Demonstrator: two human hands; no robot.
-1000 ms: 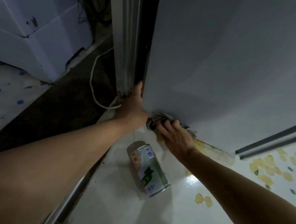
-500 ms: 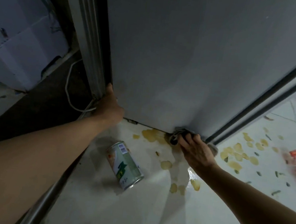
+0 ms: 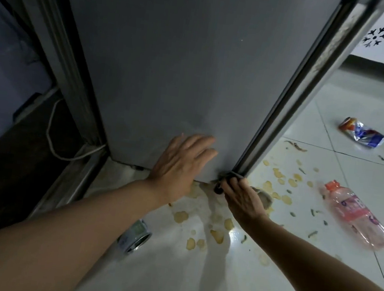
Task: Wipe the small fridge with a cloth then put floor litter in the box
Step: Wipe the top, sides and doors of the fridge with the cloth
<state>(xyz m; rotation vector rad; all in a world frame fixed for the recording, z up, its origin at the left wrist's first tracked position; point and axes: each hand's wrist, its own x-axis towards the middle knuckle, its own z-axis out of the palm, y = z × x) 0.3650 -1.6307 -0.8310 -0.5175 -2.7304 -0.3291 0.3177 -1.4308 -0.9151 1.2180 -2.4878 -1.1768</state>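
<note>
You are on the wiping step, not yet the litter. Your left hand (image 3: 181, 163) lies flat with straight fingers against the grey side of the small fridge (image 3: 172, 64), bracing it low down. Your right hand (image 3: 243, 196) grips the cloth (image 3: 231, 175), bunched and pressed to the fridge's bottom front corner, just above the floor (image 3: 192, 279). Judging from that, the side panel is nearly covered, and the next move calls for carrying the cloth round the corner and up the door edge (image 3: 298, 93). The litter waits untouched: a tin can (image 3: 134, 238) near your left forearm, a pink plastic bottle (image 3: 355, 215) and a crumpled wrapper (image 3: 361, 132) well to the right, with yellow scraps (image 3: 218, 236) scattered between. No box is in view.
</note>
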